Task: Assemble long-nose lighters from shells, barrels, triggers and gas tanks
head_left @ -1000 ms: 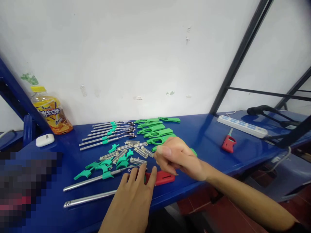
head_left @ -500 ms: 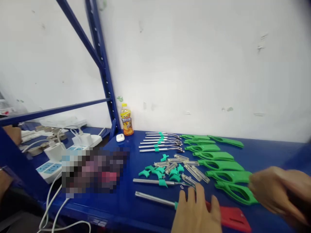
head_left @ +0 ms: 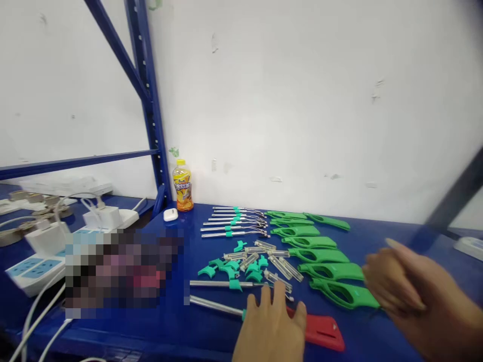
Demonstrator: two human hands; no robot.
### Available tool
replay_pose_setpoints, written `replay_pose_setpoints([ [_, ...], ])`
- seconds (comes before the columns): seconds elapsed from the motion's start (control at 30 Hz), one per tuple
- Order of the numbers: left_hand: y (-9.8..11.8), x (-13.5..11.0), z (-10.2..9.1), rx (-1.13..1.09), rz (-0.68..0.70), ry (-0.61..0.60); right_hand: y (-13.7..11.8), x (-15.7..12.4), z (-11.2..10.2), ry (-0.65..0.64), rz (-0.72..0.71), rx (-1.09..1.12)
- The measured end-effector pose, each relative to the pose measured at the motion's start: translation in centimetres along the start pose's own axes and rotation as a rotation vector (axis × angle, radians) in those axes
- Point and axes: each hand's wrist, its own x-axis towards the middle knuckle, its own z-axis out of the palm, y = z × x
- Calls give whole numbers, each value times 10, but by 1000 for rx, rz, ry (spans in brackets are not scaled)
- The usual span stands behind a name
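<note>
My left hand [head_left: 270, 324] lies over a red lighter [head_left: 324, 332] with a long metal tube, its fingers spread. The lighter's middle is hidden beneath that hand. Over to the right, my right hand [head_left: 409, 296] is raised with curled fingers, near the closest green lighter handle [head_left: 358, 296]; whatever may be inside it is hidden. Just beyond my left hand lie a metal tube [head_left: 211, 284] with a teal trigger [head_left: 235, 284] on it, loose teal triggers [head_left: 228, 271] and several clear plastic fuel tanks [head_left: 279, 267].
Several metal tubes with wires [head_left: 226, 222] lie in a row behind the loose parts. A yellow-capped bottle [head_left: 183, 188] and a white case [head_left: 170, 214] stand by the blue rack post [head_left: 153, 125]. A power strip [head_left: 32, 276] with chargers and cables occupies the left. A white device [head_left: 470, 247] sits far right.
The view has swung to the right, so the table's things appear further left. My right hand has turned and its curled fingers show more sharply. My left hand stays over the red lighter.
</note>
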Motion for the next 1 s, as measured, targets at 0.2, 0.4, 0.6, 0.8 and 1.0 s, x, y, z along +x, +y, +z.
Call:
replay_pose_setpoints([
  [0.2, -1, 6, -21, -60, -40, -130, -5, 17, 3, 36, 41, 138],
  [0.4, -5, 6, -26, -63, -26, -192, -6, 18, 12, 27, 24, 187],
  [0.6, -10, 2, -34, -25, 32, -133, 0, 12, 23, -14, 19, 226],
  [0.8, -9, 5, -27, -13, 36, -114, 6, 14, 35, -51, 27, 254],
  [1.0, -7, 10, -19, 7, 5, -240, 8, 14, 35, -38, 17, 255],
])
